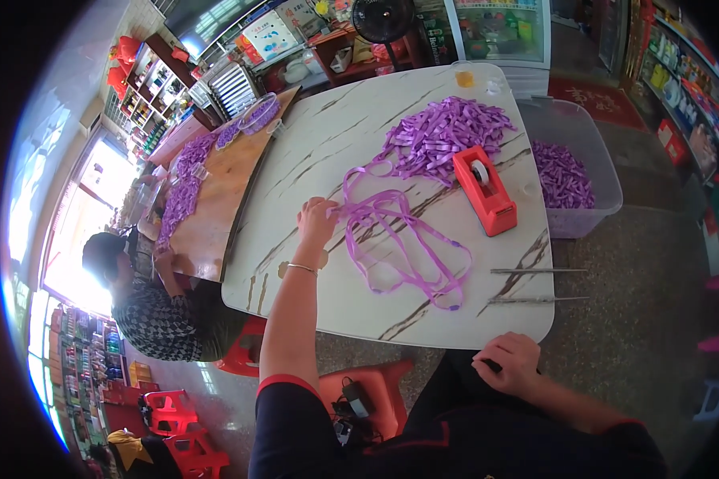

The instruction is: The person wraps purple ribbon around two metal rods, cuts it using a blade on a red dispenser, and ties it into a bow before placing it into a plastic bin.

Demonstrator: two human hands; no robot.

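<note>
My left hand (317,221) reaches out over the white marbled table (327,144) and grips the end of a long purple ribbon (399,247) that loops across the tabletop toward me. My right hand (513,363) rests curled on my dark-clothed lap below the table's near edge, and whether it holds anything I cannot tell. A heap of purple ribbons (443,136) lies at the far side of the table. Beside the heap stands a red tape dispenser (485,190) with a white roll.
Two thin metal rods (535,271) lie near the table's right front edge. A clear plastic bin (571,168) with purple ribbons stands right of the table. Another person (148,299) sits at a wooden table (216,191) on the left. Red stools (375,391) stand below.
</note>
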